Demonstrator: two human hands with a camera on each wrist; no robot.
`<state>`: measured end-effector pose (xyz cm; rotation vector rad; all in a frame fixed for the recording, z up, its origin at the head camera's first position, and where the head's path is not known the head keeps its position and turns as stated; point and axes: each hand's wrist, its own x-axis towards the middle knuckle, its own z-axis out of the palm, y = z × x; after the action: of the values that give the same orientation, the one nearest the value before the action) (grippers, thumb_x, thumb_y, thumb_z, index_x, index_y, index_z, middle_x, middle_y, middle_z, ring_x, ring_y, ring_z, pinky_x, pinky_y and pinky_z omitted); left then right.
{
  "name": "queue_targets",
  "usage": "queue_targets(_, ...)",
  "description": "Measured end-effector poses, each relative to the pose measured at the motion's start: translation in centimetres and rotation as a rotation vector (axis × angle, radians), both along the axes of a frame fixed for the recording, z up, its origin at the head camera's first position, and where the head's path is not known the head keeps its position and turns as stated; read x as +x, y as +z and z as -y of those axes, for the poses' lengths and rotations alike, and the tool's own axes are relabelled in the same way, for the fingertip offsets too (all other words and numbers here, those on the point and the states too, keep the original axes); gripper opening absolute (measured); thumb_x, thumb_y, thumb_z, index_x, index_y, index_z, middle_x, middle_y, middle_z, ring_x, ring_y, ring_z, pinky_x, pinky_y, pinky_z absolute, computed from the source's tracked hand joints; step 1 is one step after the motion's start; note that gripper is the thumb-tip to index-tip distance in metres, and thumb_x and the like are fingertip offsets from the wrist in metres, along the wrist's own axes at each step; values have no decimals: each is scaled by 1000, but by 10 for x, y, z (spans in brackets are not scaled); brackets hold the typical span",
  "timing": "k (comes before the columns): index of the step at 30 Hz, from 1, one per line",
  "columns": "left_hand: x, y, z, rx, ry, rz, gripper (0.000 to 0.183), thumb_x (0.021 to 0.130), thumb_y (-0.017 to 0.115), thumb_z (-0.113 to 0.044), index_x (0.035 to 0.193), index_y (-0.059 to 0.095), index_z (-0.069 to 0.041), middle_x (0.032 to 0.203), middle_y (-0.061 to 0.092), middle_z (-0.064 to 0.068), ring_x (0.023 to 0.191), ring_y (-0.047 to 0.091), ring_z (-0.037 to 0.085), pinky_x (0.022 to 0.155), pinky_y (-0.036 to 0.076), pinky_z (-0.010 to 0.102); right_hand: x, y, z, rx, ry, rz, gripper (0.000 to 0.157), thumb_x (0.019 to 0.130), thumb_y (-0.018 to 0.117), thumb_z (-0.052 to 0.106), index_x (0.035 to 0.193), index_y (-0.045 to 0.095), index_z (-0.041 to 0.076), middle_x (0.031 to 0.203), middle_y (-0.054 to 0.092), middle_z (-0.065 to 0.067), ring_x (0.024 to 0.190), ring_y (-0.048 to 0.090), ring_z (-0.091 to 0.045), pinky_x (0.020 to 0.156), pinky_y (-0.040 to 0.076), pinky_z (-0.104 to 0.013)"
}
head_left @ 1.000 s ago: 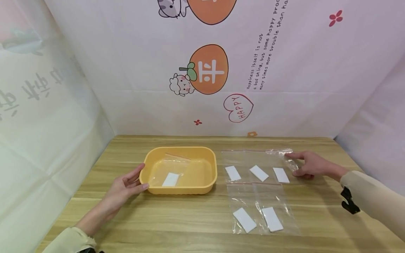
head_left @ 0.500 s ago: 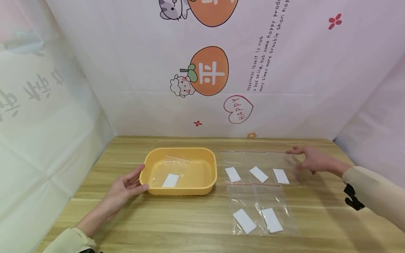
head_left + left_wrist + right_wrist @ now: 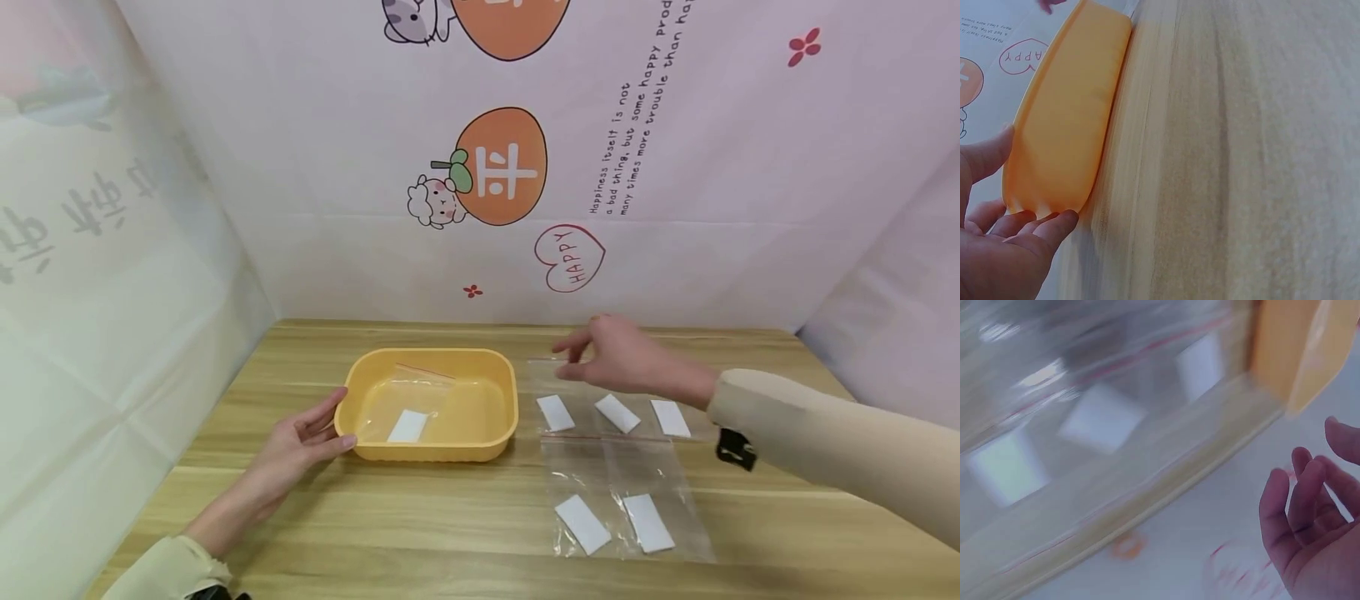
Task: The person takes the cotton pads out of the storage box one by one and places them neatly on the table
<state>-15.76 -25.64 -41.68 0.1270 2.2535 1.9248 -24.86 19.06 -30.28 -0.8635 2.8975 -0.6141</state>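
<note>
My left hand [image 3: 288, 442] holds the left end of a yellow plastic basin [image 3: 480, 454]; in the left wrist view its thumb is at the rim and its fingers lie against the basin's end wall [image 3: 1063, 125]. Inside the basin lies a clear zip bag [image 3: 408, 392] with a white rectangular piece [image 3: 407, 426]. Over the back row of zip bags my right hand [image 3: 622, 354] hangs with loosely bent fingers, holding nothing. The nearest white piece below it is in the back-left bag [image 3: 555, 412]. In the right wrist view the hand [image 3: 1319, 525] shows blurred bags beside it.
Three bagged white pieces make the back row, including the middle one [image 3: 617, 413] and the right one [image 3: 670, 418]. Two more zip bags [image 3: 637, 467] lie in front. A printed cloth [image 3: 360, 250] stands behind the wooden table [image 3: 420, 525].
My right hand has let go of the back-right bag's top corner, which now lies flat, and has moved left over the back row. The left hand stays on the basin.
</note>
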Motion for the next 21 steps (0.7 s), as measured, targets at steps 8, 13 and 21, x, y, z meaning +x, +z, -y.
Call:
queue_targets(8, 0, 1, 1, 1, -5, -4, 87, 98, 78, -15, 167, 25, -5, 169, 23, 22, 145, 42, 42, 105, 47, 26, 7, -12, 86, -54, 116, 117, 28, 92, 83, 21, 115, 81, 5, 82, 73, 7, 69, 60, -11, 61, 51, -27)
queue_targets(13, 0, 1, 0, -4, -11, -4, 87, 98, 78, -15, 166, 26, -4, 169, 23, 22, 145, 43, 43, 106, 47, 27, 1, -31, 122, 4, 111, 193, 29, 91, 85, 25, 110, 81, 3, 86, 72, 5, 80, 63, -11, 73, 55, -26)
queue_targets(21, -1, 0, 1, 1, -4, -9, 86, 98, 77, -15, 166, 26, -4, 170, 22, 21, 146, 41, 42, 105, 47, 25, -8, -58, 152, 95, 55, 303, 56, 91, 85, 33, 134, 71, 1, 87, 70, -3, 69, 53, -12, 69, 46, -24)
